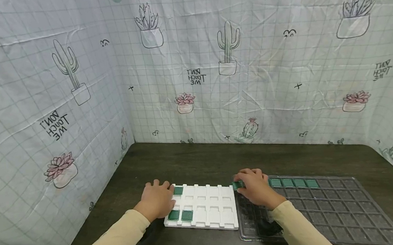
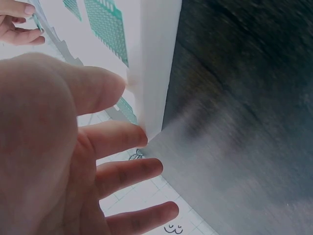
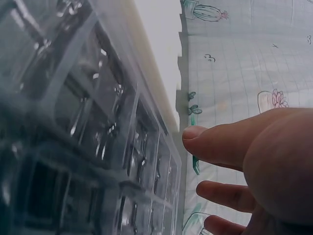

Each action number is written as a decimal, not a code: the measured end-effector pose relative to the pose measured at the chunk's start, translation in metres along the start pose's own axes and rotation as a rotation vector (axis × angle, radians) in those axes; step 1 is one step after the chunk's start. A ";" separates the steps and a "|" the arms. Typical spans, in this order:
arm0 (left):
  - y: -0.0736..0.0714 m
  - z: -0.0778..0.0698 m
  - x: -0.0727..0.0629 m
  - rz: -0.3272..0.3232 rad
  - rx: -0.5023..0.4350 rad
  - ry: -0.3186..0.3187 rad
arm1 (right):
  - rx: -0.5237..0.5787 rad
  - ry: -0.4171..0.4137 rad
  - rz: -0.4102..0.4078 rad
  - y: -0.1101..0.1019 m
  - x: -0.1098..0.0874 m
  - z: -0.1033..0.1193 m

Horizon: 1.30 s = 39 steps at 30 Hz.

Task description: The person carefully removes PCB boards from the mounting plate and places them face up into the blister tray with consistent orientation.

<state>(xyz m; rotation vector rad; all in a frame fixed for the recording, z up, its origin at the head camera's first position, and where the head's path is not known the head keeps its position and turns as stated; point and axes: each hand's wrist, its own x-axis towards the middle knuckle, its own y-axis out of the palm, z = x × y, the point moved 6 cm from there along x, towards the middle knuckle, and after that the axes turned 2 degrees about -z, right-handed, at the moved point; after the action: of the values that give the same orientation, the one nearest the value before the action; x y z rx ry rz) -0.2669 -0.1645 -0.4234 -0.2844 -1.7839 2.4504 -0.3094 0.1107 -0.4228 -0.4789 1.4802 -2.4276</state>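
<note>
My right hand (image 1: 255,184) pinches a small green circuit board (image 1: 237,185) over the back left corner of a clear plastic tray (image 1: 342,202). Seen from the right wrist, the thumb covers part of that board (image 3: 196,166), which is edge-on. To the left lies a white tray (image 1: 205,197) with shallow pockets. Three green boards sit in its left part: one at the back (image 1: 178,190) and two in the front row (image 1: 187,215). At the tray's left end rests my left hand (image 1: 157,200); its thumb and index fingertip are at the tray's side (image 2: 155,68), fingers straight and spread.
Several more green boards (image 1: 287,183) lie along the clear tray's back row. A dark patch (image 1: 268,226) shows at its front left, beside the right sleeve. Both trays lie side by side on a dark wooden table (image 1: 193,155), with a printed curtain (image 1: 269,89) behind and at the sides.
</note>
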 end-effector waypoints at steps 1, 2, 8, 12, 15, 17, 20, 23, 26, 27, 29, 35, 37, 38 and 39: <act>0.000 0.000 0.000 -0.001 0.000 0.000 | 0.000 0.002 0.001 -0.001 -0.001 -0.001; 0.001 0.000 0.000 -0.002 -0.002 0.000 | -0.003 0.008 0.003 -0.002 -0.001 -0.003; -0.001 -0.001 0.001 0.001 0.000 -0.001 | -0.023 0.031 0.004 -0.005 -0.006 -0.013; -0.002 -0.001 0.000 0.003 0.003 -0.001 | -0.033 0.046 0.007 -0.008 -0.009 -0.019; -0.003 0.000 0.000 0.005 0.000 -0.004 | -0.037 0.059 0.011 -0.010 -0.011 -0.023; -0.003 0.000 0.000 0.007 -0.004 -0.007 | -0.042 0.062 0.009 -0.012 -0.013 -0.026; -0.002 0.000 0.000 0.013 -0.006 -0.010 | -0.047 0.062 0.000 -0.014 -0.016 -0.031; -0.003 0.001 -0.001 0.012 -0.005 -0.010 | -0.045 0.063 -0.005 -0.018 -0.020 -0.035; -0.003 0.001 -0.001 0.006 -0.003 -0.008 | -0.051 0.068 -0.007 -0.021 -0.023 -0.041; -0.004 0.001 -0.001 0.004 -0.004 -0.007 | -0.050 0.070 -0.006 -0.022 -0.024 -0.043; -0.004 0.000 -0.002 0.000 -0.004 -0.005 | -0.054 0.078 -0.006 -0.023 -0.026 -0.047; -0.006 0.000 -0.003 -0.006 -0.006 0.000 | -0.070 0.103 -0.005 -0.026 -0.030 -0.056; -0.006 0.000 -0.004 -0.006 -0.006 0.002 | -0.079 0.108 -0.010 -0.026 -0.031 -0.059; -0.006 0.000 -0.004 -0.006 -0.006 0.002 | -0.083 0.112 -0.011 -0.026 -0.032 -0.061; -0.006 0.000 -0.004 -0.005 -0.006 0.002 | -0.086 0.114 -0.013 -0.026 -0.033 -0.063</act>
<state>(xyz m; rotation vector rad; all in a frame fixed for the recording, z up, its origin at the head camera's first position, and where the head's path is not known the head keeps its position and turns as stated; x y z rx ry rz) -0.2631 -0.1630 -0.4173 -0.2820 -1.7897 2.4409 -0.3066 0.1862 -0.4310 -0.3739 1.6385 -2.4454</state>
